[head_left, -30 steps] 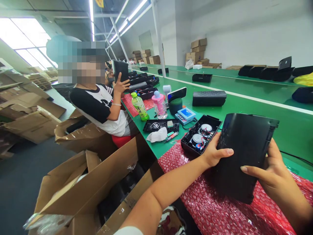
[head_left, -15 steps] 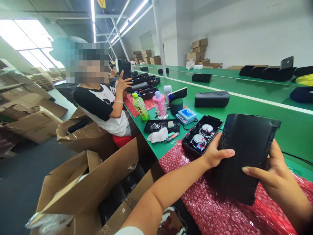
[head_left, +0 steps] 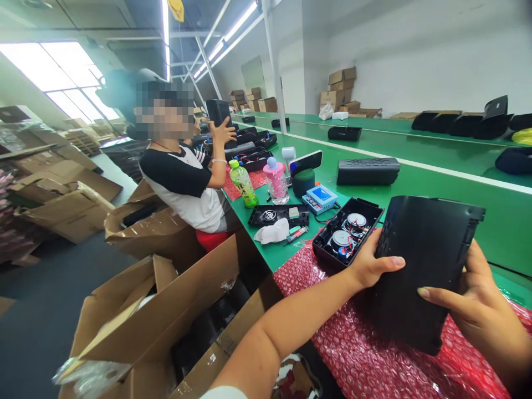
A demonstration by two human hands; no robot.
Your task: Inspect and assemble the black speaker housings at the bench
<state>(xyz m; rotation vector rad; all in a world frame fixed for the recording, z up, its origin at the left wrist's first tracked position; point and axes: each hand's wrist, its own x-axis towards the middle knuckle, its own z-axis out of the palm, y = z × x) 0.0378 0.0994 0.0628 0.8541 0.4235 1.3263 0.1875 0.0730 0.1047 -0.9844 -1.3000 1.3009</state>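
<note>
A black plastic speaker housing (head_left: 424, 266) is held up between both hands, its broad smooth side facing me. My left hand (head_left: 376, 263) grips its left edge, thumb laid across the face. On the right edge, my right hand (head_left: 474, 293) is closed round it with the thumb on the face; most fingers of both hands are hidden behind. Just left of it, an open speaker case (head_left: 347, 230) with two round drivers, wires and a blue part lies on the bench. Red bubble wrap (head_left: 344, 338) spreads under the held housing.
On the green bench (head_left: 432, 172) stand a blue tester (head_left: 320, 197), a pink bottle (head_left: 276, 180), a green drink bottle (head_left: 244, 185) and a closed speaker (head_left: 368, 170). A co-worker (head_left: 183, 183) holds a black housing to the left. Cardboard boxes (head_left: 137, 327) crowd the floor.
The view has shifted slightly, so most things appear a little further right. My grip on the housing is unchanged. The co-worker's black housing has turned in the hands.
</note>
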